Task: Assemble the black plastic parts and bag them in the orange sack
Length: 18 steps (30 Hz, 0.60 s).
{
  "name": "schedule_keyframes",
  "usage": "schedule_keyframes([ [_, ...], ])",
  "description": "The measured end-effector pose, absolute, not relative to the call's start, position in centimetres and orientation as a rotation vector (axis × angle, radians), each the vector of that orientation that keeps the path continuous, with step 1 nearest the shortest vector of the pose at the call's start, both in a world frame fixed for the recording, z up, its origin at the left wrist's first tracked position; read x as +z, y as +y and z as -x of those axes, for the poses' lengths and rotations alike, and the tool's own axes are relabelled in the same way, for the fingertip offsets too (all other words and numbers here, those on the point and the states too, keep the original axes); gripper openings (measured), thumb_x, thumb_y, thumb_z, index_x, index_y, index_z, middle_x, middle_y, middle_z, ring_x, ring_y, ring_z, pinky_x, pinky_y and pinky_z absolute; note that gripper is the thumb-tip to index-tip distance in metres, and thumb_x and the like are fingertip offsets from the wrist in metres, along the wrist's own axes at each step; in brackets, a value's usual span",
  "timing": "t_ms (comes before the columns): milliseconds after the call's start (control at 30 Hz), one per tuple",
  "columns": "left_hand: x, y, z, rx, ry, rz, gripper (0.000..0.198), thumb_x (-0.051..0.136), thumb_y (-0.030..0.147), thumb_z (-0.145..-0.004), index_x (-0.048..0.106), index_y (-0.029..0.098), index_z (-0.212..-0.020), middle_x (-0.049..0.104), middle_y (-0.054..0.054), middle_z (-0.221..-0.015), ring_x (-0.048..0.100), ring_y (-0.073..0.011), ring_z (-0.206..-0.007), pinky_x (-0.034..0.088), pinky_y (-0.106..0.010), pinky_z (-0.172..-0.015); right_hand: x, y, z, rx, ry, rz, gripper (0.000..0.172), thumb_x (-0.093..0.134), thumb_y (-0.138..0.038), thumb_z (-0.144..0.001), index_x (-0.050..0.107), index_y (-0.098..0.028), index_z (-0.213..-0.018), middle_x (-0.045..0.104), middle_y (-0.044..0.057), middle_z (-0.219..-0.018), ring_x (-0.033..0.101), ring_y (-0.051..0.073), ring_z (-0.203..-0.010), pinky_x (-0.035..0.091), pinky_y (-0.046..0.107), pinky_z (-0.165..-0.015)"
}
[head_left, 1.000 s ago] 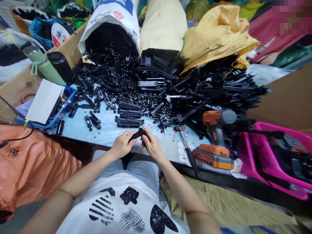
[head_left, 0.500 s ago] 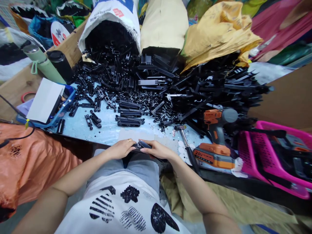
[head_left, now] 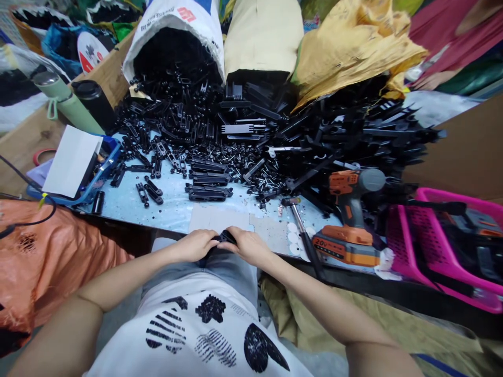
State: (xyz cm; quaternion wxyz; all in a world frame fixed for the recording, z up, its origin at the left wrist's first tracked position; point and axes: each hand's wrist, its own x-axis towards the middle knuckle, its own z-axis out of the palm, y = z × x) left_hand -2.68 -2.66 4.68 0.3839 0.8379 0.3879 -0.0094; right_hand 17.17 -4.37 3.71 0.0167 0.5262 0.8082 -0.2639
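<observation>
Both my hands meet over my lap at the table's near edge, closed around a small black plastic part [head_left: 225,236]. My left hand [head_left: 199,244] pinches its left end. From the right, my right hand [head_left: 247,244] wraps over it, fingers hiding much of its shape. Just beyond my hands lies a pale grey sheet [head_left: 220,219] on the table. A short stack of long black parts [head_left: 209,192] sits behind that sheet, with loose black linkage pieces [head_left: 151,191] to its left.
An orange cordless drill [head_left: 348,220] stands at the right, a hammer [head_left: 304,233] beside it. Pink baskets [head_left: 416,246] are at the far right. Heaped black parts [head_left: 346,131] and small screws [head_left: 271,180] spread before open sacks [head_left: 263,36]. A blue tray [head_left: 88,191] is left.
The part between my hands has turned, and its grey upper face no longer shows. My right hand has rolled over it. A person's hand at the upper right has shifted.
</observation>
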Motion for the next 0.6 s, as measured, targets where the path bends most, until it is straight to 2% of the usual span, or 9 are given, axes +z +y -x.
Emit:
schedule_keyframes([
  [133,5.2,-2.6,3.1,-0.096,0.849,-2.143,0.031,0.035,0.034,-0.094,0.061,0.016,-0.098,0.068,-0.008,-0.091,0.063,-0.0199,-0.083,0.044,-0.027,-0.070,3.6,-4.6,-17.4,-0.710,2.603,-1.394,0.052,0.033,-0.065,-0.087,0.052,-0.017,-0.095,0.066,0.008,-0.083,0.063,0.022,-0.074,0.034,0.028,-0.062],
  [300,5.9,-2.4,3.2,-0.080,0.839,-2.205,0.032,0.034,0.034,-0.095,0.059,0.016,-0.104,0.067,-0.009,-0.095,0.063,-0.0211,-0.088,0.044,-0.028,-0.073,3.9,-5.3,-17.4,-0.577,2.601,-1.504,0.053,0.028,-0.064,-0.088,0.051,-0.015,-0.091,0.064,0.008,-0.079,0.060,0.021,-0.068,0.033,0.029,-0.064],
  [600,6.3,-3.1,2.8,-0.114,0.796,-2.232,0.029,0.036,0.031,-0.093,0.062,0.017,-0.098,0.069,-0.008,-0.090,0.065,-0.0224,-0.082,0.045,-0.029,-0.069,2.5,-5.7,-18.3,-0.739,2.761,-1.321,0.056,0.028,-0.068,-0.086,0.051,-0.017,-0.087,0.062,0.007,-0.078,0.056,0.018,-0.066,0.032,0.029,-0.065],
])
